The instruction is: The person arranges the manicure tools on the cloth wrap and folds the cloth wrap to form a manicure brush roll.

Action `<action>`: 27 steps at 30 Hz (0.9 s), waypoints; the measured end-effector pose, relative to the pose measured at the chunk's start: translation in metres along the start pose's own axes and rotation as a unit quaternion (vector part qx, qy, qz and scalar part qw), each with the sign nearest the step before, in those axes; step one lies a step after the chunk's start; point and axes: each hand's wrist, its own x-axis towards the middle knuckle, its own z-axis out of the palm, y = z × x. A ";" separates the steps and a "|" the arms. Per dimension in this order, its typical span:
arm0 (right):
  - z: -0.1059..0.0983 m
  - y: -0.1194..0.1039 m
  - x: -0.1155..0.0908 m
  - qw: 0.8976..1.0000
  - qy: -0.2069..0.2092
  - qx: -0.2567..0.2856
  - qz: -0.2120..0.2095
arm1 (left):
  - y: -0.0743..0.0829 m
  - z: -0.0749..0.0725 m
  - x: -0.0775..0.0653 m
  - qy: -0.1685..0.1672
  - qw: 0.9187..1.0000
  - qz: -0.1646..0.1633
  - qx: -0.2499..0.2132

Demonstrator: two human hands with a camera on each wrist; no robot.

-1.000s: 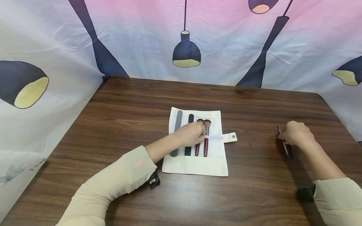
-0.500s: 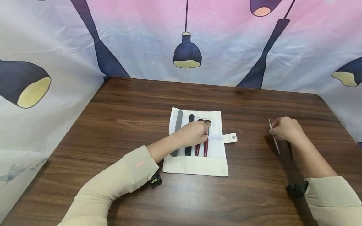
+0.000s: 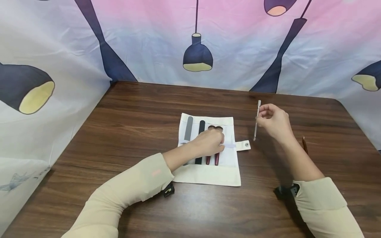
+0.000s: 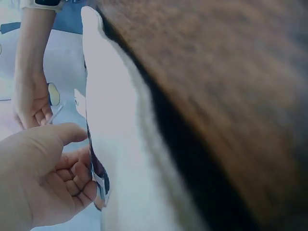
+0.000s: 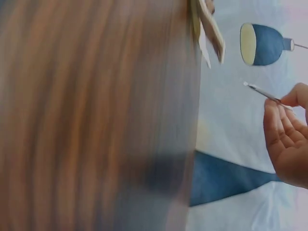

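Moved since the earlier head frames: right hand [image 3: 276,124] and slim metal tool [image 3: 256,126], now farther up and left, at right of centre; left hand [image 3: 209,142], a little to the right.

Item: slim metal tool. Pinched between thumb and fingertips of the right hand, raised off the tabletop [image 3: 140,132], nearly upright in the head view, just right of the pouch.

Item: white fabric pouch [image 3: 206,177]. Spread open at frame centre; tab [image 3: 243,145] with metal snap extending right.

Contents, left to right: grey file [image 3: 189,128]; black file [image 3: 202,125]; two red-handled brushes [image 3: 217,159], bristles up, partly covered by the left hand.

Left hand: over the pouch and brushes, fingers curled, beside the pale band [image 3: 229,145]; whether the fingertips grip the band cannot be told.

Item: brown stick [image 3: 305,145]. On the tabletop, right of frame, just beside the right forearm, which partly hides it.

Surroundings: dark wood-grain tabletop; backdrop [image 3: 157,49] printed with lamps, along the top; cream sleeves [image 3: 134,185], lower left and lower right.
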 end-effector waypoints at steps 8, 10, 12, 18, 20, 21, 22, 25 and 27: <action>0.018 -0.009 0.006 0.986 -0.006 0.169 0.008 | 0.002 -0.002 0.002 -0.002 1.000 0.001 0.013; 0.023 -0.011 0.008 0.982 -0.018 0.187 0.011 | 0.002 -0.001 0.002 0.001 1.000 0.001 0.009; 0.028 -0.013 0.009 0.980 -0.031 0.197 0.012 | 0.001 0.000 0.003 0.002 1.000 0.000 0.003; 0.042 -0.016 0.012 0.978 -0.058 0.200 0.014 | -0.002 0.002 0.005 0.012 1.000 0.011 -0.018; 0.046 -0.017 0.013 0.978 -0.070 0.196 0.020 | -0.003 0.003 0.005 0.016 0.999 0.016 -0.022; 0.048 -0.017 0.013 0.978 -0.076 0.194 0.023 | -0.003 0.003 0.005 0.018 0.999 0.018 -0.021; 0.050 -0.017 0.014 0.978 -0.082 0.191 0.028 | -0.004 0.003 0.006 0.019 0.999 0.020 -0.021; 0.055 -0.018 0.017 0.980 -0.102 0.168 0.037 | -0.004 0.003 0.006 0.017 0.999 0.026 -0.014; 0.057 -0.018 0.018 0.981 -0.116 0.147 0.042 | -0.005 0.002 0.005 0.013 0.999 0.028 -0.010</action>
